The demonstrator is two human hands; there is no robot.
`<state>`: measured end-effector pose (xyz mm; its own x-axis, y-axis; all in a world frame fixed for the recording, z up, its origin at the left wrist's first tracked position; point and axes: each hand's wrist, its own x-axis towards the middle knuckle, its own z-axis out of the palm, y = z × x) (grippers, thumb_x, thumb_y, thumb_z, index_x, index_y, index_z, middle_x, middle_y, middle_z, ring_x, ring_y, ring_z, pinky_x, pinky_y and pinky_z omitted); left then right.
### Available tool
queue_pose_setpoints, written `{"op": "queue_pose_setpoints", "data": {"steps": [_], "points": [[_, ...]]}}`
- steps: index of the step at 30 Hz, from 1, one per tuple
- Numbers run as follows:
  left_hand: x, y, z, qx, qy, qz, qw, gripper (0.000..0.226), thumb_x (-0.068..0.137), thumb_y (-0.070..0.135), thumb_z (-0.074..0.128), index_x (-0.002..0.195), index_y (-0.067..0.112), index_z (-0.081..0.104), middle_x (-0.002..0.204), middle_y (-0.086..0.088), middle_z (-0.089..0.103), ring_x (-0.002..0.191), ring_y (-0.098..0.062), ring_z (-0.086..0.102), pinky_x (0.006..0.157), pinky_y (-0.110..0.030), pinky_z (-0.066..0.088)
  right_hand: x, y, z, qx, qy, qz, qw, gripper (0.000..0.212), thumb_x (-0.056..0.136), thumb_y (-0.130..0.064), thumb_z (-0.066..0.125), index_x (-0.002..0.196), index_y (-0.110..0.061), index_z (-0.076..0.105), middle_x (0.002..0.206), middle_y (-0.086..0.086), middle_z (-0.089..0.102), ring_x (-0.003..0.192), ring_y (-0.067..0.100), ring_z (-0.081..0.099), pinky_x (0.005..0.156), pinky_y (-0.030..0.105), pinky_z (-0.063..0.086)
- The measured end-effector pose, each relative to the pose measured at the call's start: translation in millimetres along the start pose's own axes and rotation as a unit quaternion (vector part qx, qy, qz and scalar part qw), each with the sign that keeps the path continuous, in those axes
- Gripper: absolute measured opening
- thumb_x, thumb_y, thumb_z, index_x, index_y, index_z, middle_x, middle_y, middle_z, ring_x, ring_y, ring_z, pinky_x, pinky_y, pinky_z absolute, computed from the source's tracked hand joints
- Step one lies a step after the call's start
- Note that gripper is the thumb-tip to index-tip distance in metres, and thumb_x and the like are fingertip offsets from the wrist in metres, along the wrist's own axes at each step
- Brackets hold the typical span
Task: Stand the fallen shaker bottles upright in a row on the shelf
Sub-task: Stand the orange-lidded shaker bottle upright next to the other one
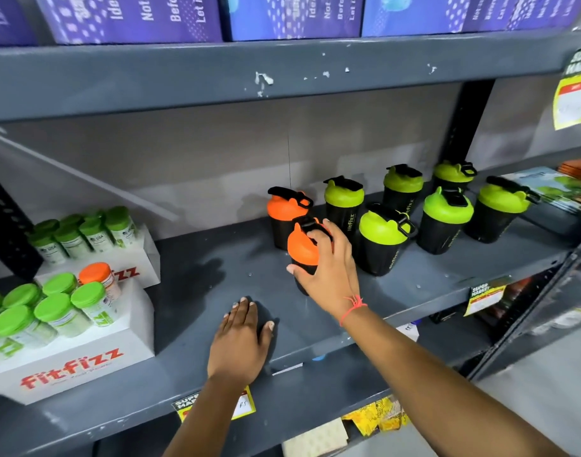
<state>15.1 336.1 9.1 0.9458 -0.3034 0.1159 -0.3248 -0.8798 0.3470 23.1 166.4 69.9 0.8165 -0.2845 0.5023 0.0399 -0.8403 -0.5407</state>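
Observation:
Several black shaker bottles stand upright on the grey shelf (216,275). My right hand (328,268) grips an orange-lidded shaker (300,245) that stands near the shelf's middle. Just behind it stands a second orange-lidded shaker (284,209). To the right, green-lidded shakers stand in two loose rows, among them a front one (381,239), one further right (442,219) and the rightmost (498,209). My left hand (241,341) lies flat on the shelf near its front edge, fingers spread, holding nothing.
At the left stand two white Fitfizz display boxes (85,354) filled with green-capped tubs. Purple boxes (134,18) line the shelf above. A black upright post (467,127) rises behind the shakers. Magazines (552,189) lie at the far right. Yellow price tags hang on the shelf edges.

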Motion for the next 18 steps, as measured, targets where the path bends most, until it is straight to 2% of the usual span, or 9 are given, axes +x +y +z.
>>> {"op": "queue_pose_setpoints", "data": {"steps": [3, 5, 6, 8, 11, 13, 14, 17, 18], "points": [[0, 0, 0, 0.005, -0.004, 0.0, 1.0, 0.052, 0.096, 0.037, 0.034, 0.139, 0.009, 0.025, 0.152, -0.009, 0.02, 0.139, -0.022, 0.016, 0.114, -0.032, 0.01, 5, 0, -18, 0.022, 0.035, -0.031, 0.999, 0.049, 0.08, -0.04, 0.053, 0.117, -0.009, 0.061, 0.139, 0.016, 0.047, 0.129, 0.036, 0.043, 0.109, 0.038, 0.031], [-1, 2, 1, 0.005, -0.002, -0.006, 1.0, 0.053, 0.096, 0.036, 0.035, 0.139, 0.008, 0.025, 0.152, -0.009, 0.02, 0.139, -0.023, 0.016, 0.114, -0.033, 0.01, 26, 0, -40, 0.039, 0.047, -0.047, 0.997, 0.035, 0.083, -0.019, 0.047, 0.11, -0.006, 0.064, 0.123, 0.016, 0.06, 0.117, 0.035, 0.054, 0.106, 0.036, 0.035], [-1, 3, 1, 0.004, -0.001, -0.011, 1.0, 0.053, 0.096, 0.035, 0.036, 0.139, 0.007, 0.025, 0.152, -0.01, 0.021, 0.139, -0.023, 0.016, 0.114, -0.034, 0.01, 39, -2, -50, 0.037, 0.021, -0.046, 0.998, 0.035, 0.081, -0.005, 0.045, 0.11, -0.005, 0.065, 0.118, 0.016, 0.063, 0.112, 0.034, 0.057, 0.102, 0.04, 0.041], [-1, 6, 3, 0.01, -0.001, -0.024, 1.0, 0.054, 0.096, 0.035, 0.034, 0.14, 0.007, 0.022, 0.152, -0.01, 0.019, 0.14, -0.023, 0.013, 0.115, -0.034, 0.008, 65, -6, -67, -0.004, -0.13, -0.071, 0.989, 0.049, 0.079, 0.012, 0.043, 0.119, -0.009, 0.063, 0.125, 0.013, 0.061, 0.114, 0.03, 0.057, 0.098, 0.042, 0.047], [0, 14, 6, 0.025, -0.006, -0.052, 0.998, 0.056, 0.097, 0.038, 0.028, 0.141, 0.007, 0.014, 0.154, -0.011, 0.012, 0.141, -0.024, 0.008, 0.115, -0.034, 0.005, 72, -27, -100, -0.134, -0.291, -0.157, 0.934, 0.061, 0.087, 0.011, 0.04, 0.142, -0.015, 0.041, 0.152, 0.004, 0.036, 0.136, 0.027, 0.039, 0.103, 0.03, 0.038], [-1, 19, 8, 0.027, -0.008, -0.072, 0.997, 0.058, 0.096, 0.04, 0.026, 0.142, 0.007, 0.011, 0.154, -0.011, 0.009, 0.141, -0.024, 0.005, 0.115, -0.035, 0.005, 75, -37, -111, -0.234, -0.366, -0.104, 0.895, 0.06, 0.092, 0.011, 0.033, 0.148, -0.006, 0.023, 0.154, 0.011, 0.028, 0.139, 0.035, 0.032, 0.097, 0.03, 0.035], [-1, 23, 10, 0.026, -0.005, -0.082, 0.996, 0.058, 0.096, 0.04, 0.025, 0.142, 0.008, 0.01, 0.154, -0.011, 0.009, 0.141, -0.024, 0.005, 0.116, -0.036, 0.004, 81, -37, -111, -0.257, -0.387, -0.088, 0.881, 0.059, 0.091, 0.011, 0.034, 0.147, -0.004, 0.024, 0.151, 0.015, 0.034, 0.137, 0.037, 0.036, 0.096, 0.033, 0.038], [-2, 29, 13, 0.017, 0.007, -0.104, 0.994, 0.058, 0.096, 0.04, 0.026, 0.142, 0.008, 0.011, 0.154, -0.01, 0.009, 0.141, -0.024, 0.004, 0.116, -0.035, 0.005, 99, -25, -85, -0.349, -0.428, -0.188, 0.812, 0.059, 0.074, -0.005, 0.053, 0.133, -0.014, 0.05, 0.128, 0.015, 0.062, 0.115, 0.038, 0.059, 0.087, 0.044, 0.056], [-2, 29, 13, 0.016, 0.009, -0.106, 0.994, 0.058, 0.096, 0.04, 0.026, 0.142, 0.009, 0.011, 0.154, -0.009, 0.009, 0.141, -0.023, 0.005, 0.116, -0.035, 0.005, 113, -10, -68, -0.342, -0.435, -0.2, 0.809, 0.059, 0.072, -0.012, 0.059, 0.13, -0.018, 0.053, 0.121, 0.014, 0.066, 0.107, 0.038, 0.063, 0.084, 0.046, 0.058]]}}
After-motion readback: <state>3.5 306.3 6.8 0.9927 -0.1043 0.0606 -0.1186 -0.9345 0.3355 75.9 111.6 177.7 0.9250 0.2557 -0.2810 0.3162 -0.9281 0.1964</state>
